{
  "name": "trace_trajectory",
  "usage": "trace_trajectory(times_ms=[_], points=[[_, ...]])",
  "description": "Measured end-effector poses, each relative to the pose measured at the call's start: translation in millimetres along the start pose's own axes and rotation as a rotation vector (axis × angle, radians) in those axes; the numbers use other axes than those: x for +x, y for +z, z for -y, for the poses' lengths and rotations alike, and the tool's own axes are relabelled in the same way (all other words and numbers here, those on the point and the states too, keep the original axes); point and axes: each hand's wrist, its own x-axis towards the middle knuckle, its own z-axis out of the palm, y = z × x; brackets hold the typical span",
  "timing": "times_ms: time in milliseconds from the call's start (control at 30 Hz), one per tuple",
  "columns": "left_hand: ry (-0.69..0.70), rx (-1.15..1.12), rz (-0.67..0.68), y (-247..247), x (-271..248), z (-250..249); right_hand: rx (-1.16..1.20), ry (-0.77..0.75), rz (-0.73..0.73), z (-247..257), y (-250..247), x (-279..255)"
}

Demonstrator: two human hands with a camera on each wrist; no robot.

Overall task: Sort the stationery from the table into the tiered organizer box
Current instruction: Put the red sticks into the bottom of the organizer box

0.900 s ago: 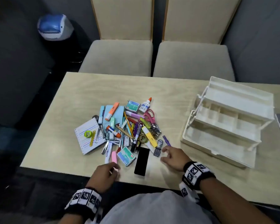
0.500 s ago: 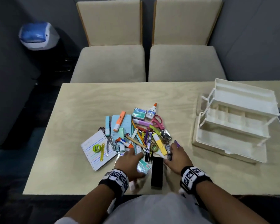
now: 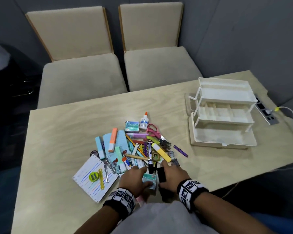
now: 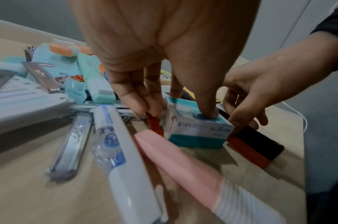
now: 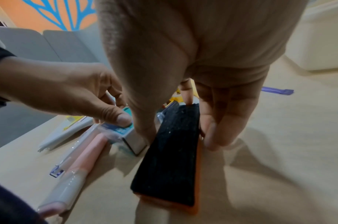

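Note:
A heap of stationery (image 3: 139,149) lies mid-table: pens, highlighters, scissors, a glue bottle (image 3: 144,121). The cream tiered organizer box (image 3: 223,115) stands unfolded at the right, its trays bare. At the heap's near edge my left hand (image 3: 135,178) (image 4: 175,110) pinches a teal-and-white staples box (image 3: 150,180) (image 4: 198,131) (image 5: 129,136), thumb on top. Beside it my right hand (image 3: 173,176) (image 5: 181,131) grips a black eraser (image 3: 161,173) (image 5: 170,166) (image 4: 260,141) with an orange base, thumb on one side and fingers on the other. Both objects still touch the table.
A pink highlighter (image 4: 175,153) (image 5: 82,159) and a white correction pen (image 4: 126,159) lie just near of the staples box. A lined notepad (image 3: 95,178) sits at the left. Two beige chairs (image 3: 118,70) stand behind the table. A socket panel with a cable (image 3: 267,114) is beside the organizer.
Both hands have come forward from the table's near edge into the heap. The left has closed on the staples box and the right on the black eraser.

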Motion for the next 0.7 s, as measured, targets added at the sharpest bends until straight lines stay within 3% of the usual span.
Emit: trace_trajectory(times_ms=[233,433,633,700], points=[[-0.023,0.053,-0.036,-6,-3,5,0.026,0.03,-0.032,0,-3,-5],[0.008,0.06,0.011,-7,-8,6,0.141,0.03,-0.022,-19,-11,1],[0.036,0.053,0.052,-12,-9,6,0.494,-0.027,0.026,-39,-18,12],[0.018,0.036,0.057,-11,-9,6,0.731,0.014,0.075,-47,-20,14]])
